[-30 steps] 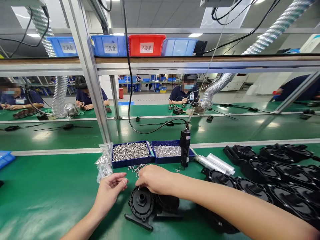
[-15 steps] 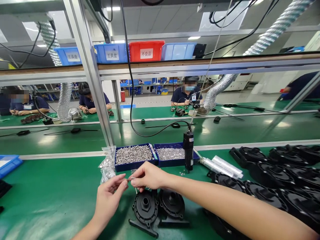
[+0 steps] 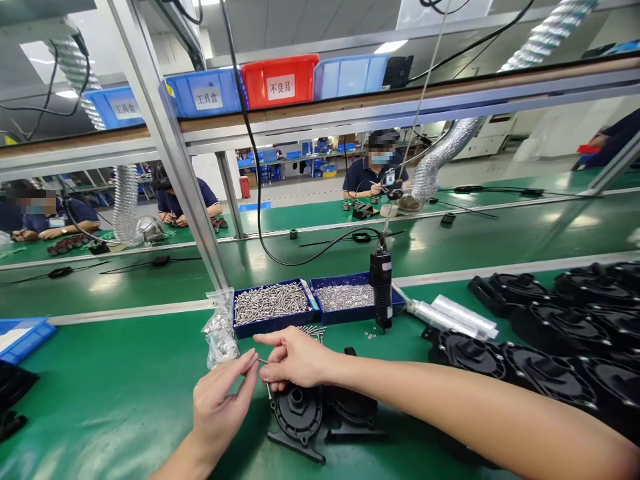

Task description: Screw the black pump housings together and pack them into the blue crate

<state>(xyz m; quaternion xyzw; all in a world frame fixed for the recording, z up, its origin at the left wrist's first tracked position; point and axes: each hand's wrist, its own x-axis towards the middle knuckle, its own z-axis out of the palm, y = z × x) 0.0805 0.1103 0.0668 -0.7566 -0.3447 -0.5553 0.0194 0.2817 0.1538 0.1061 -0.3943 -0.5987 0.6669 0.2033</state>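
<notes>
My right hand is closed on a thin metal screw, gripped between thumb and fingers with the index finger stretched out above. A second screw points down from beneath the same hand. My left hand pinches thumb and forefinger together at the far end of the first screw; any small part between these fingertips is hidden. Under my hands lies a round black plastic housing with a central spout and a foot bar. Beside it a second black housing is partly covered by my right forearm.
Behind my hands are a blue tray of screws and a blue tray of small nuts or washers. A black electric screwdriver hangs upright. Bagged hardware sits left, many black housings right. Co-workers sit across the line.
The view has tilted and shifted slightly. My hands stay together at the screw, with the right index finger now stretched out further and more loose screws showing behind it.
</notes>
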